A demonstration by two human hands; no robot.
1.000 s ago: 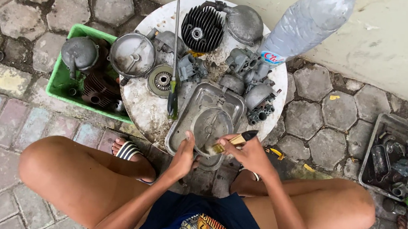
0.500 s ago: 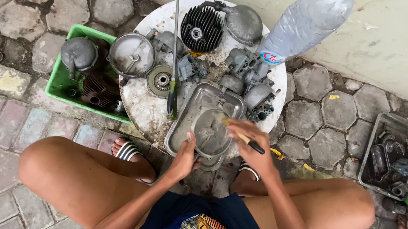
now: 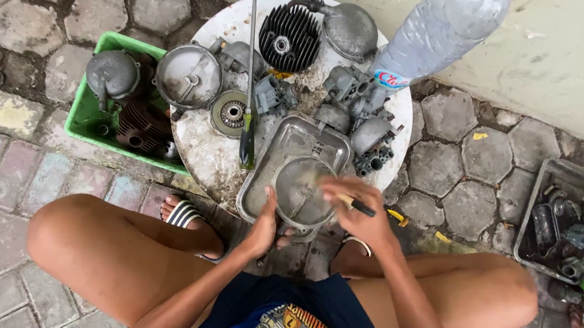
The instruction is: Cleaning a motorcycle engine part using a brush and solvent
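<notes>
1. Round metal cover, dished and grey, sits over the near end of a rectangular metal tray at the front edge of the round white counter; the person squats right behind it.
2. Left hand is closed around the cover's near rim, thumb up along its left side, the fingers hidden underneath; the grip looks snug rather than hard, though I cannot tell how far the fingers curl.
3. Right hand is closed on a thin brush-like tool with a pale handle and a dark end, held pencil-fashion over the cover's right side; whether the working end touches the metal is hidden by the hand.
4. Risk, as I judge it: the cover is propped on one hand at the very edge; a hard stroke could tip it off the tray onto the paving stones.
5. The tray itself overhangs the counter's edge, so a push on it might slide or tilt it; any liquid in it would spill toward the person's legs.
6. The clear plastic bottle leans in over crowded engine parts such as the finned cylinder head; the long screwdriver lies just left of the tray, where an elbow knock could send it rolling.
</notes>
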